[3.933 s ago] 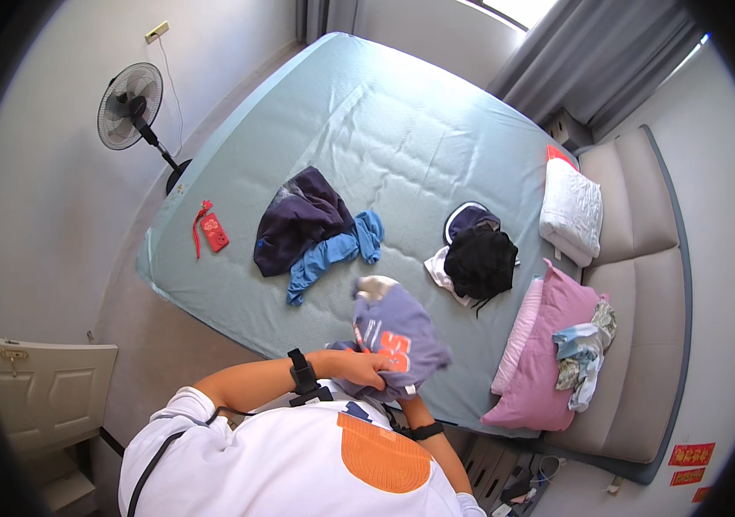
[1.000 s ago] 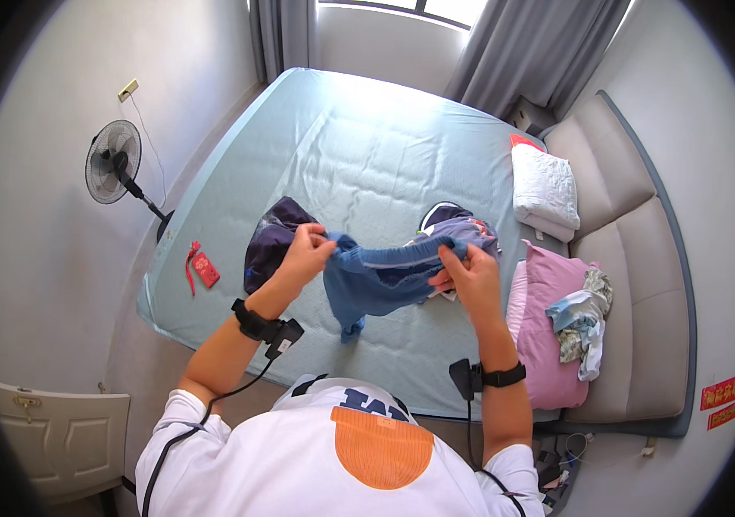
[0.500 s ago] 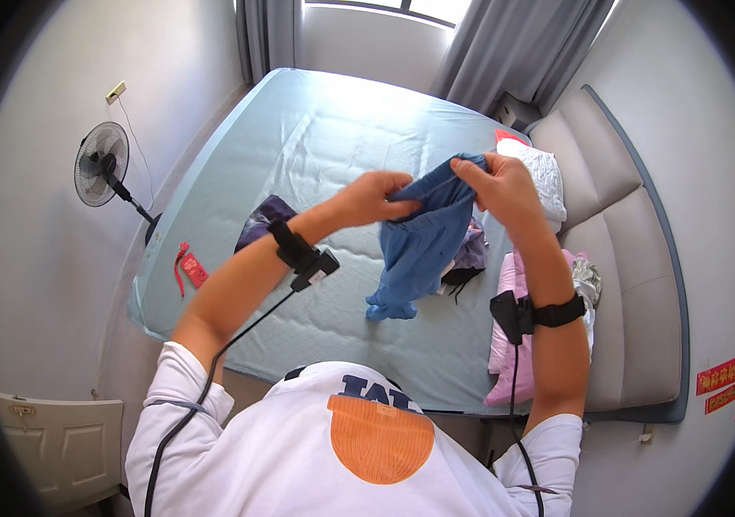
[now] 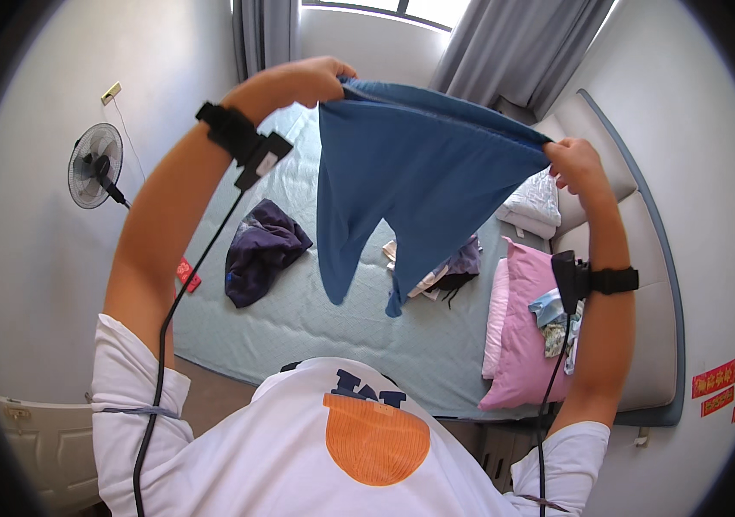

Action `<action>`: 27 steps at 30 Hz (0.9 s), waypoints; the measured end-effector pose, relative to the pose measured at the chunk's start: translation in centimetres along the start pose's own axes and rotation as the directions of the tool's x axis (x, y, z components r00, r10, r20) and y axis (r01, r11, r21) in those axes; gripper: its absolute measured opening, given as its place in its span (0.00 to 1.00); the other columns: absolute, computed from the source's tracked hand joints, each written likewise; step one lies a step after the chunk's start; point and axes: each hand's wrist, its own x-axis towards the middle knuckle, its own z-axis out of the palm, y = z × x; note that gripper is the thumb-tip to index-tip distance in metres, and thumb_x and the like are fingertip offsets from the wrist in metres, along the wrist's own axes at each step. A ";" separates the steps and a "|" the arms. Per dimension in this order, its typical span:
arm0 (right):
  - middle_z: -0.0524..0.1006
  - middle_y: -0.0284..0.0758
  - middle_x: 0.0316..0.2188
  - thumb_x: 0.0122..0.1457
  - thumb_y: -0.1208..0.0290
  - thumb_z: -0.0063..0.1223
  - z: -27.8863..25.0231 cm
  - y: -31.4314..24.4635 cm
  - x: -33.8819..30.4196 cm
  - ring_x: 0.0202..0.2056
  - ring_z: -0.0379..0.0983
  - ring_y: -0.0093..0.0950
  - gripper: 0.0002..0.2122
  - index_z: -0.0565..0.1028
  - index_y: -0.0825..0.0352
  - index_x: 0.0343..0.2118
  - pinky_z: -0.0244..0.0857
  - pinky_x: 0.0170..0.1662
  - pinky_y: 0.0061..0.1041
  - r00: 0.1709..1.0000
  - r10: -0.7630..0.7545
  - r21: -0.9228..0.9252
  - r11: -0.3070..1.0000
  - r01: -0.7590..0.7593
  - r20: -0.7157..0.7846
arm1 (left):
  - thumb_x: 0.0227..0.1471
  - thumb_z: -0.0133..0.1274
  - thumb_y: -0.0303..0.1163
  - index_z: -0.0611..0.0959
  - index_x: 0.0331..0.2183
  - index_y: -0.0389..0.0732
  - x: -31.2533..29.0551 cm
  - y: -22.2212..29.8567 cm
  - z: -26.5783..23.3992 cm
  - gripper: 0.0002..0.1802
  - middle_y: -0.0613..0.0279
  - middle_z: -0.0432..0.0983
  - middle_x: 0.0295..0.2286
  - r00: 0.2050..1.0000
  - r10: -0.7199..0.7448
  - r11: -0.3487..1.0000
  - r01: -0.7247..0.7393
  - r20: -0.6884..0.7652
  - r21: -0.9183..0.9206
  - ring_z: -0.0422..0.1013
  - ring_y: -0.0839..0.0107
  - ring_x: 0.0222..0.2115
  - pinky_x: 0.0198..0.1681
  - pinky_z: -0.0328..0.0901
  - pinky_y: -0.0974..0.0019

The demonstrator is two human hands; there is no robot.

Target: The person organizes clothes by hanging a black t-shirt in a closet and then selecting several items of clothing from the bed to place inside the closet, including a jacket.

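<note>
A pair of blue pants (image 4: 436, 164) hangs spread out above the bed, waistband up and legs down. My left hand (image 4: 320, 79) grips one end of the waistband. The other end is pinched in my right hand (image 4: 576, 164), lower and closer to the headboard. Below the pants, a small pile of clothes (image 4: 458, 269) with purple, black and light cloth lies on the bed, partly hidden by one leg. A crumpled dark purple garment (image 4: 268, 250) lies on the sheet to the left.
The bed (image 4: 324, 336) has a pale green-blue sheet. Pink pillows (image 4: 518, 353) with small light garments on them and a white pillow (image 4: 529, 207) sit by the padded headboard (image 4: 639, 284). A red packet (image 4: 188, 275) lies at the left, near a standing fan (image 4: 94, 165).
My hands have moved far apart, the left one up and leftward, the right one rightward. The bunched pants are now stretched wide at the waistband, and both legs hang down.
</note>
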 end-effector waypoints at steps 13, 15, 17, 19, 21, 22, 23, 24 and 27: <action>0.72 0.30 0.17 0.51 0.74 0.37 -4.1 -2.3 -0.2 0.13 0.69 0.16 0.13 0.74 0.65 0.36 0.54 0.13 0.10 0.996 -0.045 0.166 0.984 0.058 -0.081 | 0.46 0.52 0.30 0.79 0.26 0.37 -2.0 1.1 -9.5 0.06 0.63 0.72 0.18 0.996 -0.061 0.996 0.057 0.061 0.072 0.66 0.75 0.19 0.21 0.60 0.68; 0.74 0.31 0.18 0.53 0.72 0.36 -5.0 -1.9 0.0 0.14 0.70 0.17 0.14 0.74 0.66 0.37 0.54 0.13 0.10 0.997 -0.021 0.160 0.987 0.033 -0.079 | 0.45 0.51 0.26 0.79 0.27 0.37 -2.8 1.5 -9.7 0.04 0.66 0.71 0.19 0.993 -0.072 0.997 0.075 0.092 -0.023 0.65 0.77 0.19 0.21 0.60 0.71; 0.76 0.33 0.21 0.56 0.70 0.33 -5.8 -1.4 0.0 0.16 0.73 0.18 0.15 0.73 0.66 0.40 0.56 0.13 0.09 0.997 0.003 0.196 0.980 0.011 -0.071 | 0.44 0.48 0.20 0.79 0.29 0.37 -3.4 2.6 -9.1 0.07 0.69 0.71 0.20 0.993 -0.101 0.972 0.113 0.068 -0.208 0.66 0.78 0.18 0.20 0.62 0.75; 0.76 0.34 0.22 0.57 0.70 0.32 -5.9 -2.3 -0.4 0.16 0.73 0.18 0.15 0.73 0.66 0.40 0.57 0.14 0.08 0.996 0.016 0.218 0.976 0.005 -0.091 | 0.44 0.47 0.20 0.78 0.30 0.37 -3.3 2.6 -8.9 0.08 0.69 0.70 0.21 0.995 -0.103 0.947 0.102 0.013 -0.305 0.66 0.78 0.18 0.20 0.62 0.76; 0.77 0.35 0.25 0.58 0.71 0.28 -6.0 -3.0 -0.8 0.18 0.73 0.16 0.17 0.72 0.66 0.41 0.63 0.19 0.09 0.994 0.035 0.263 0.965 -0.008 -0.100 | 0.44 0.47 0.19 0.78 0.30 0.36 -2.7 1.6 -9.1 0.08 0.69 0.70 0.21 0.994 -0.105 0.913 0.080 -0.041 -0.400 0.66 0.78 0.19 0.20 0.63 0.77; 0.77 0.35 0.25 0.58 0.71 0.28 -6.0 -3.0 -0.9 0.18 0.73 0.16 0.17 0.72 0.66 0.41 0.63 0.19 0.09 0.994 0.034 0.263 0.965 -0.006 -0.100 | 0.45 0.47 0.19 0.78 0.31 0.36 -2.1 0.7 -9.5 0.09 0.68 0.70 0.20 0.997 -0.081 0.925 0.079 0.010 -0.372 0.66 0.77 0.18 0.20 0.64 0.77; 0.77 0.36 0.25 0.59 0.71 0.26 -6.0 -3.1 -0.9 0.18 0.73 0.17 0.17 0.71 0.67 0.42 0.64 0.20 0.10 0.994 0.059 0.287 0.957 -0.031 -0.090 | 0.45 0.46 0.19 0.78 0.32 0.35 -1.4 -0.3 -10.0 0.09 0.67 0.70 0.20 0.996 -0.059 0.936 0.077 0.061 -0.343 0.67 0.77 0.18 0.21 0.64 0.77; 0.77 0.37 0.26 0.59 0.71 0.24 -5.9 -3.0 -0.8 0.18 0.73 0.17 0.18 0.70 0.69 0.43 0.66 0.21 0.10 0.993 0.088 0.309 0.949 -0.060 -0.076 | 0.45 0.46 0.19 0.78 0.32 0.35 -1.6 0.2 -9.7 0.09 0.67 0.70 0.20 0.996 -0.059 0.936 0.078 0.064 -0.344 0.67 0.77 0.18 0.21 0.64 0.77; 0.76 0.40 0.25 0.59 0.70 0.22 -5.9 -3.1 -1.1 0.19 0.73 0.18 0.19 0.68 0.73 0.44 0.68 0.23 0.12 0.988 0.133 0.332 0.938 -0.099 -0.082 | 0.46 0.45 0.18 0.77 0.32 0.34 -2.0 0.8 -9.7 0.09 0.66 0.71 0.21 0.989 -0.112 0.932 0.138 0.094 -0.335 0.67 0.77 0.19 0.21 0.65 0.78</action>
